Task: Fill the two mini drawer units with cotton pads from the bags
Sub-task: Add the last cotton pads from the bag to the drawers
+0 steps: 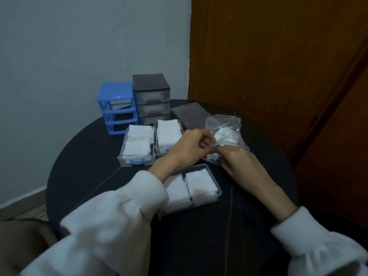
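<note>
- A round dark surface [83,156] carries the work, set against a grey wall and a wooden door.
- Two mini drawer units stand at its far edge: a blue frame [117,107] with its drawers out, and beside it a black unit [152,98] with drawers in place.
- Three clear drawers lie out, each holding white cotton pads: two [137,145] [168,136] side by side just in front of the units, a third [191,188] near the front edge, partly under the left forearm.
- A clear plastic bag [225,134] of pads sits toward the right edge; an empty-looking flat bag [187,112] lies behind it.
- Risk: a hard tug at the bag's mouth could tear the film and scatter pads across the surface, or the forearm could nudge the near drawer off the edge.
- Left hand [191,146]: grip clenched, fingers curled, pinching the bag's opening.
- Right hand [237,162]: grip closed on the bag's near edge, fingertips pinching the film.
</note>
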Demonstrator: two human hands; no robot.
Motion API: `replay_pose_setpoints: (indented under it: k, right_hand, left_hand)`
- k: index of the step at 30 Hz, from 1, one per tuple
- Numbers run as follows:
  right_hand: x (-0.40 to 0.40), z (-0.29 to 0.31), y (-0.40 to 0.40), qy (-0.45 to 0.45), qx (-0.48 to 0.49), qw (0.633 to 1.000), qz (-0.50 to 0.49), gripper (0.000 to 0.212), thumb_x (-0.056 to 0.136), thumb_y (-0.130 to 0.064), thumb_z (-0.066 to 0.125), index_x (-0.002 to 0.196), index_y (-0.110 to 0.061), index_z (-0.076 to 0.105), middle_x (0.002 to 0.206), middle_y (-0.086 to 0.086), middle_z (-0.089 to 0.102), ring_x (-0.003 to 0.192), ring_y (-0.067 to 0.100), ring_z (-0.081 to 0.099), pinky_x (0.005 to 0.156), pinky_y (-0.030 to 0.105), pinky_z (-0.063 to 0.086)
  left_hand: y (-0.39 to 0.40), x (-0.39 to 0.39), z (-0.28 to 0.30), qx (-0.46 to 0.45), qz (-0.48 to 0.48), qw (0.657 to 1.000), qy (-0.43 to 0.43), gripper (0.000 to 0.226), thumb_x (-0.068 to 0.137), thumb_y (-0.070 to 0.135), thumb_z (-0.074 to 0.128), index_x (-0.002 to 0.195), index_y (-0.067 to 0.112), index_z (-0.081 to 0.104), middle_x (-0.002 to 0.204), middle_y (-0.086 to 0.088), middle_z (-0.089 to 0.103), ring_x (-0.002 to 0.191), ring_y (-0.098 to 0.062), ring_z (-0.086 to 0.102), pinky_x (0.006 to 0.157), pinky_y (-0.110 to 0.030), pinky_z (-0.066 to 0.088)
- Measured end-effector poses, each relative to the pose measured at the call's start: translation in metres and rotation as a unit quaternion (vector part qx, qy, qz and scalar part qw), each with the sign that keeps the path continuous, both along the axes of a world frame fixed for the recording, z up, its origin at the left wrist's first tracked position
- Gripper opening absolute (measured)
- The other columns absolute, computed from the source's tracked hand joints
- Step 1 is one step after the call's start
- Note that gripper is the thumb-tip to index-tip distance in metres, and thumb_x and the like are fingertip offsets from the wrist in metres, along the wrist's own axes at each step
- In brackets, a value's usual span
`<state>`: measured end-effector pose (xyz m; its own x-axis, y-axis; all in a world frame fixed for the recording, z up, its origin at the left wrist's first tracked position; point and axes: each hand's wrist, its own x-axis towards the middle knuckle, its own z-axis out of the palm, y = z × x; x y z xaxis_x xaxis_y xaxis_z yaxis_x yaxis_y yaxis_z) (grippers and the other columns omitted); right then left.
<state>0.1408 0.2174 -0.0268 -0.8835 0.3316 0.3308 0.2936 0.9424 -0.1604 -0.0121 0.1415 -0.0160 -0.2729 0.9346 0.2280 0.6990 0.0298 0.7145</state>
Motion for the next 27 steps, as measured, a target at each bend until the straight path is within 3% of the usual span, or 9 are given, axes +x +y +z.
replay_pose_setpoints:
  k: [3, 6, 8, 10, 14, 21, 27]
  right_hand:
    - [0.002, 0.004, 0.0, 0.038, -0.019, 0.999, 0.005, 0.028, 0.09, -0.012, 0.053, 0.116, -0.022, 0.055, 0.104, -0.007, 0.055, 0.086, 0.01, 0.057, 0.073, 0.031, 0.052]
    - [0.005, 0.008, -0.002, 0.083, -0.069, 0.994, 0.012, 0.021, 0.089, -0.016, 0.053, 0.1, -0.035, 0.053, 0.087, -0.022, 0.049, 0.078, -0.001, 0.052, 0.069, 0.02, 0.047]
    - [0.006, 0.009, -0.002, 0.115, -0.118, 0.986, 0.011, 0.009, 0.09, -0.019, 0.052, 0.092, -0.028, 0.054, 0.085, -0.018, 0.054, 0.079, -0.001, 0.055, 0.068, 0.023, 0.049]
    - [0.006, 0.011, -0.002, 0.131, -0.16, 0.978, 0.011, 0.01, 0.09, -0.024, 0.052, 0.096, -0.021, 0.058, 0.091, -0.009, 0.061, 0.084, 0.002, 0.058, 0.07, 0.024, 0.05]
    - [0.006, 0.016, -0.006, 0.164, -0.224, 0.961, 0.016, 0.014, 0.087, -0.025, 0.059, 0.101, -0.02, 0.061, 0.098, -0.01, 0.062, 0.091, -0.004, 0.057, 0.074, 0.011, 0.048]
    - [-0.004, 0.029, -0.031, 0.175, -0.284, 0.942, 0.047, 0.027, 0.078, -0.015, 0.071, 0.097, -0.028, 0.057, 0.092, -0.018, 0.059, 0.091, -0.011, 0.057, 0.07, 0.007, 0.048]
    - [-0.02, 0.037, -0.056, 0.12, -0.354, 0.923, 0.088, 0.023, 0.087, -0.01, 0.06, 0.095, -0.03, 0.056, 0.09, -0.011, 0.063, 0.085, -0.008, 0.061, 0.069, 0.009, 0.049]
  left_hand:
    - [-0.002, 0.001, 0.002, 0.001, -0.001, 1.0, -0.013, 0.018, 0.087, 0.005, 0.062, 0.104, 0.01, 0.063, 0.09, -0.004, 0.067, 0.082, -0.011, 0.064, 0.072, -0.019, 0.054]
    - [-0.004, 0.001, 0.003, -0.001, 0.001, 1.0, -0.018, 0.021, 0.087, 0.001, 0.06, 0.106, 0.011, 0.063, 0.095, -0.005, 0.067, 0.089, -0.014, 0.064, 0.079, -0.024, 0.054]
    - [-0.007, 0.0, 0.004, -0.002, -0.001, 1.0, -0.026, 0.024, 0.086, 0.001, 0.06, 0.108, 0.01, 0.063, 0.101, -0.006, 0.067, 0.094, -0.014, 0.064, 0.085, -0.025, 0.053]
    - [-0.012, 0.001, 0.006, 0.001, -0.005, 0.999, -0.034, 0.028, 0.086, 0.0, 0.061, 0.112, 0.009, 0.063, 0.107, -0.005, 0.067, 0.099, -0.011, 0.062, 0.089, -0.021, 0.051]
    - [-0.029, -0.002, 0.01, 0.016, 0.006, 0.998, -0.055, 0.036, 0.085, -0.009, 0.053, 0.116, 0.009, 0.061, 0.109, 0.001, 0.064, 0.101, -0.005, 0.059, 0.085, -0.006, 0.046]
    - [-0.073, -0.013, 0.013, 0.035, 0.058, 0.994, -0.086, 0.025, 0.089, -0.003, 0.053, 0.106, 0.012, 0.063, 0.098, 0.002, 0.067, 0.092, -0.003, 0.064, 0.083, -0.013, 0.05]
    - [-0.108, -0.03, 0.008, 0.001, 0.076, 0.992, -0.105, 0.027, 0.088, -0.006, 0.052, 0.101, 0.015, 0.063, 0.097, -0.004, 0.069, 0.088, -0.01, 0.066, 0.082, -0.019, 0.052]
